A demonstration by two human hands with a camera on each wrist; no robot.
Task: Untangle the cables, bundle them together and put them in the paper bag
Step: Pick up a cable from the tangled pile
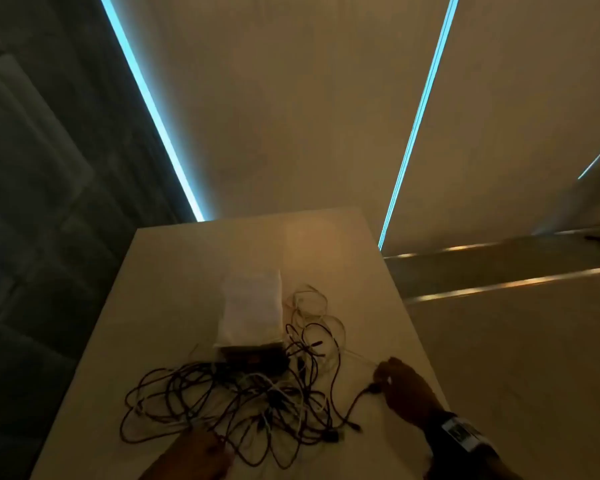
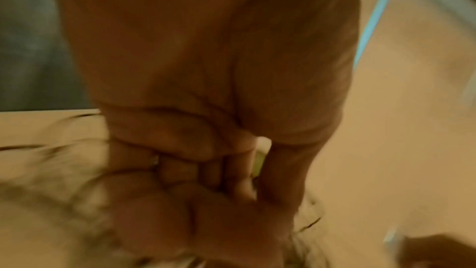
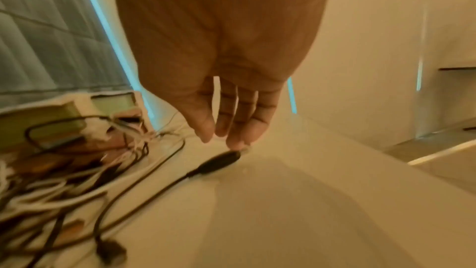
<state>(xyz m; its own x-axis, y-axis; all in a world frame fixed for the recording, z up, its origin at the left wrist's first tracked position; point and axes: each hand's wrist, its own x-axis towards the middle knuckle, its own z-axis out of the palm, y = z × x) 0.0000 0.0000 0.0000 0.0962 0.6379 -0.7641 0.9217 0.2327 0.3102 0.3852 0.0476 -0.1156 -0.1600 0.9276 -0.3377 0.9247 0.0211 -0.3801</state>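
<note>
1. Dark and pale cables (image 1: pixel 243 396) lie snarled in the head view on a light bench (image 1: pixel 174 271). The paper bag (image 1: pixel 252 308) lies on its side beyond the heap, its mouth facing the tangle and touching it. The right hand (image 1: pixel 404 388) is off to the heap's right, at the end of one dark cable. The left hand (image 1: pixel 201 452) is at the near edge of the heap, half out of frame.

2. Left wrist view, heavily blurred: the left hand (image 2: pixel 206 160) is clenched, fingers (image 2: pixel 177 146) folded against the palm. Something small and pale shows between fingers and thumb, but I cannot tell whether it is a cable. Smeared cable lines pass below the hand.

3. Right wrist view: the right hand (image 3: pixel 226 93) hangs released, fingers (image 3: pixel 229 109) nearly straight, fingertips touching or just above a black plug (image 3: pixel 221 161) on the bench. Its lead runs away from the fingertips, back into the heap left of the hand.

4. Judgement: the step is freeing a first cable. Pinch the plug body, not the thin lead. Draw it slowly away from the heap while the other hand pins the mass. Follow the lead through each crossing; yanking would likely tighten knots or drag the bag.
</note>
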